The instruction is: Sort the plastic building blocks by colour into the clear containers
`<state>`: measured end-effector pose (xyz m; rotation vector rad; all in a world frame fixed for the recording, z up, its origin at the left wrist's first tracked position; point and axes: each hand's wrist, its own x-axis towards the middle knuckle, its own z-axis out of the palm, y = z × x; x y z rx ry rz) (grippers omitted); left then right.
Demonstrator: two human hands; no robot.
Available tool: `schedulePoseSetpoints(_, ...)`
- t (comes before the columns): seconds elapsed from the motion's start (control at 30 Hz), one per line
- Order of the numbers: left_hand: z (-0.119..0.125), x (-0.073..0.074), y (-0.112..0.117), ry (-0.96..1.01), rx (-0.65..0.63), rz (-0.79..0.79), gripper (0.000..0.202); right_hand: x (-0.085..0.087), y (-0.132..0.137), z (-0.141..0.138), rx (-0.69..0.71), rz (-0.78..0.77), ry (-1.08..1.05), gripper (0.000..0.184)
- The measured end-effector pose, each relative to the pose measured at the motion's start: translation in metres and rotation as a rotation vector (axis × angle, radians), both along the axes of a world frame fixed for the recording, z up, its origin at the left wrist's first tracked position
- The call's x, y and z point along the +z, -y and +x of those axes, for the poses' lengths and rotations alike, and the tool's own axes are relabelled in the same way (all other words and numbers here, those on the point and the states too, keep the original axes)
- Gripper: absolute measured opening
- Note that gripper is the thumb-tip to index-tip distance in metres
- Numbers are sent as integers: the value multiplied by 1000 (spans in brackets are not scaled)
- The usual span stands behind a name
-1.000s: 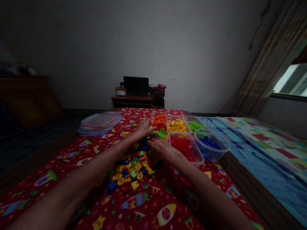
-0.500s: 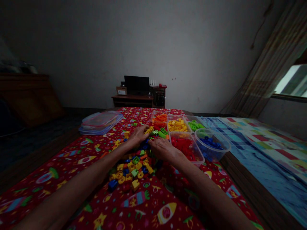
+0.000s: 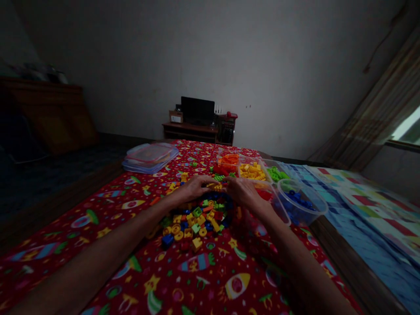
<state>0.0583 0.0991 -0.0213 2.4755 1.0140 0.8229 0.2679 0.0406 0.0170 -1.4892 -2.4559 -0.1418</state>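
Together, both bare hands meet over the far side of a mixed pile of plastic toy bricks (image 3: 196, 228) on a red tablecloth (image 3: 203, 286) printed with rockets and stars. Left hand (image 3: 193, 187) reaches in from the left, its fingers bent toward a yellow toy brick (image 3: 215, 187) that shows in the narrow gap between the two hands. Right hand (image 3: 242, 191) comes from the right, palm down, its fingertips at the other side of that piece. Fingers of both hands are curled inward; whether either set is clamped on the brick cannot be told, as the fingers hide the contact and the light is dim.

Nearer than the hands, the pile spreads out in yellow, green, orange, red and blue, with a blue brick (image 3: 167, 240) at its near left edge and yellow rings (image 3: 179, 236) just beside it.

Right of the pile, clear containers hold bricks by colour: orange bricks (image 3: 229, 159) at the far left, then yellow bricks (image 3: 252, 171), then green bricks (image 3: 276, 174); nearer, red bricks (image 3: 264, 194) partly behind the right hand, and blue bricks (image 3: 300, 199) in a round tub (image 3: 316, 213). Far left on the cloth lies a stack of clear lids (image 3: 151, 157). Beyond the table, a black monitor (image 3: 197, 109) stands on a desk (image 3: 190, 129).
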Motion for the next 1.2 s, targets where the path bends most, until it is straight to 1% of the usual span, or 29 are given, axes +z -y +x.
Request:
schedulePoseSetpoints(0.07,3,1,3,24,-12,-2,32,2,3,-3,9,-53,17,25)
schedulePoseSetpoints(0.17,4,0,2,75,61,-15,35,7,4,-2,9,-59,18,24)
schedulePoseSetpoints(0.27,1,-1,0,100,130,-38,35,14,-1,12,-4,-57,-49,23)
schedulePoseSetpoints(0.33,-2,-1,0,84,124,-57,33,16,-9,26,-47,-46,-117,24)
schedulePoseSetpoints(0.37,-2,0,0,66,113,-65,31,16,-14,33,-90,-22,-154,26)
schedulePoseSetpoints(0.43,-3,1,2,28,101,-68,29,13,-25,47,-232,77,-213,29)
schedulePoseSetpoints(0.5,-2,2,5,-8,99,-49,27,8,-33,58,-401,187,-222,30)
schedulePoseSetpoints(0.53,-1,2,6,-26,96,-34,27,6,-35,61,-461,222,-205,31)
schedulePoseSetpoints(0.6,0,2,9,-63,83,-7,26,3,-36,64,-504,235,-145,33)
schedulePoseSetpoints(0.73,-1,2,11,-102,66,14,24,5,-27,56,-462,193,-69,35)
schedulePoseSetpoints(0.83,-2,0,12,-91,54,12,25,12,-19,45,-371,154,-40,31)
schedulePoseSetpoints(0.97,-2,1,14,-81,58,-23,26,17,-9,32,-253,48,0,27)
schedulePoseSetpoints(1.03,-2,2,14,-87,56,-44,27,13,-6,28,-178,6,7,27)
schedulePoseSetpoints(1.1,-2,3,14,-97,54,-50,27,6,-7,24,-96,-4,22,27)
schedulePoseSetpoints(1.2,-2,0,12,-102,89,-7,26,-7,-12,19,24,3,106,35)
